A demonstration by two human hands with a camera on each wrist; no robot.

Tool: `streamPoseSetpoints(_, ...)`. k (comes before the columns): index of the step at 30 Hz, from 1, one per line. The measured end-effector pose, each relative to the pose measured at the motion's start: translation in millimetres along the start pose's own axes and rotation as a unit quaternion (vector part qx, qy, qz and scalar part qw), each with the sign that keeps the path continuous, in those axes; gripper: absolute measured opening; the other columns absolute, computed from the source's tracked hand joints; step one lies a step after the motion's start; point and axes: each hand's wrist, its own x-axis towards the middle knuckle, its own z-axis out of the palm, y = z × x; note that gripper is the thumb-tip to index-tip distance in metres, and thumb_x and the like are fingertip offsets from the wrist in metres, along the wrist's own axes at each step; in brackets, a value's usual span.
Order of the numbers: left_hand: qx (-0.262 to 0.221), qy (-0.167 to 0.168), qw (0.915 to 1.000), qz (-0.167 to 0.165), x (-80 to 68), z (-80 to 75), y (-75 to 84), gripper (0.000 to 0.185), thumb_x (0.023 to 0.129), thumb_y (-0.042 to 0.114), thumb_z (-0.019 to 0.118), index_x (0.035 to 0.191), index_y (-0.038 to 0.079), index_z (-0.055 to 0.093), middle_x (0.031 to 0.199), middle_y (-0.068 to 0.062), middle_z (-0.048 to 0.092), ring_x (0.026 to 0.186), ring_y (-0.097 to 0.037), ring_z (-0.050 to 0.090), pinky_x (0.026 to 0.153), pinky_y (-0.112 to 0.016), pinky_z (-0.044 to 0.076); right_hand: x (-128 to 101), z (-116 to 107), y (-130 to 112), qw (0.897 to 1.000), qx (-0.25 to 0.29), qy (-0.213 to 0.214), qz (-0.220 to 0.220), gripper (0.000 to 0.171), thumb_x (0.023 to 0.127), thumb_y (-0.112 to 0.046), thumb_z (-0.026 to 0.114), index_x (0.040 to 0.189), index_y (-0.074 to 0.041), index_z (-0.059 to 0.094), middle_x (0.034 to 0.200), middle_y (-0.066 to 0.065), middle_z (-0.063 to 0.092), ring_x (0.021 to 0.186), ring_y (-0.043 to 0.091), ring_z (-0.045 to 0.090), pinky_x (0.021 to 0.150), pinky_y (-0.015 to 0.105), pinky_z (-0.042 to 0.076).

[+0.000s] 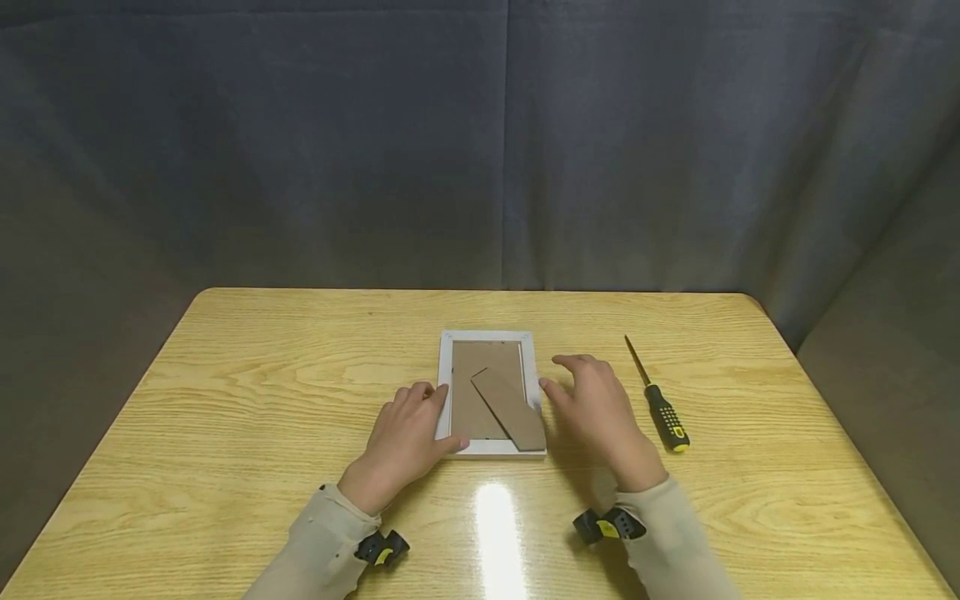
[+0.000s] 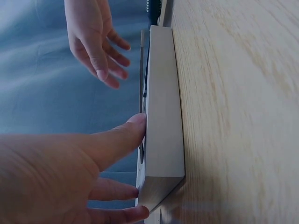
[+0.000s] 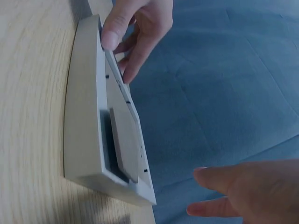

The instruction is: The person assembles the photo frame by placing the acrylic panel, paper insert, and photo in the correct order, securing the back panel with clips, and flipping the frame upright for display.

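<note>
A white picture frame (image 1: 489,447) lies face down at the table's middle, its brown backing board (image 1: 472,383) and folded stand (image 1: 512,408) facing up. My left hand (image 1: 420,421) rests against the frame's left edge; its thumb (image 2: 133,128) touches the rim (image 2: 161,116) and its fingers lie straight beside it. My right hand (image 1: 588,398) hovers just right of the frame with relaxed, spread fingers that hold nothing. The right wrist view shows the frame (image 3: 86,116) from the side, with the left hand (image 3: 135,28) at its far edge and the right hand's fingers (image 3: 233,186) apart from it.
A screwdriver (image 1: 660,410) with a black and yellow handle lies on the wooden table (image 1: 262,392), to the right of my right hand. A grey curtain (image 1: 480,142) hangs behind the table. Both sleeves are beige.
</note>
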Motion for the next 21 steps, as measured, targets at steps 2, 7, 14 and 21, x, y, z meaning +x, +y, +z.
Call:
streamPoseSetpoints(2, 0.001, -0.001, 1.0, 0.0, -0.2, -0.3, 0.2, 0.081, 0.082, 0.045, 0.082, 0.142, -0.002, 0.055, 0.137, -0.023, 0.058, 0.12, -0.039, 0.056, 0.095, -0.052, 0.051, 1, -2, 4, 1.0, -0.001, 0.002, 0.008, 0.045, 0.098, -0.028, 0.064, 0.132, 0.002, 0.064, 0.134, 0.027, 0.063, 0.128, 0.048, 0.055, 0.106, 0.061, 0.044)
streamPoseSetpoints(7, 0.001, -0.003, 1.0, -0.002, -0.7, -1.2, 1.0, 0.081, 0.083, 0.044, 0.082, 0.142, -0.003, 0.055, 0.136, -0.023, 0.058, 0.119, -0.039, 0.057, 0.095, -0.051, 0.051, 3, -11, 16, 0.999, -0.016, -0.002, 0.036, 0.048, 0.099, -0.03, 0.063, 0.135, 0.002, 0.062, 0.135, 0.03, 0.061, 0.128, 0.049, 0.055, 0.105, 0.062, 0.044)
streamPoseSetpoints(14, 0.001, -0.001, 1.0, 0.0, -0.7, -1.0, 0.8, 0.082, 0.081, 0.045, 0.083, 0.142, -0.002, 0.055, 0.135, -0.023, 0.059, 0.117, -0.038, 0.057, 0.093, -0.051, 0.051, 3, -26, 38, 0.996, -0.058, 0.005, 0.06, 0.052, 0.098, -0.034, 0.064, 0.135, 0.003, 0.06, 0.131, 0.032, 0.062, 0.115, 0.053, 0.061, 0.084, 0.062, 0.054)
streamPoseSetpoints(21, -0.003, 0.0, 1.0, -0.002, 0.5, 0.2, 0.1, 0.082, 0.081, 0.045, 0.083, 0.142, -0.002, 0.055, 0.135, -0.023, 0.059, 0.117, -0.038, 0.057, 0.094, -0.051, 0.051, 1, -38, 59, 0.99, -0.095, -0.035, 0.101, 0.065, 0.097, -0.037, 0.065, 0.146, 0.002, 0.048, 0.138, 0.036, 0.053, 0.12, 0.058, 0.053, 0.087, 0.065, 0.049)
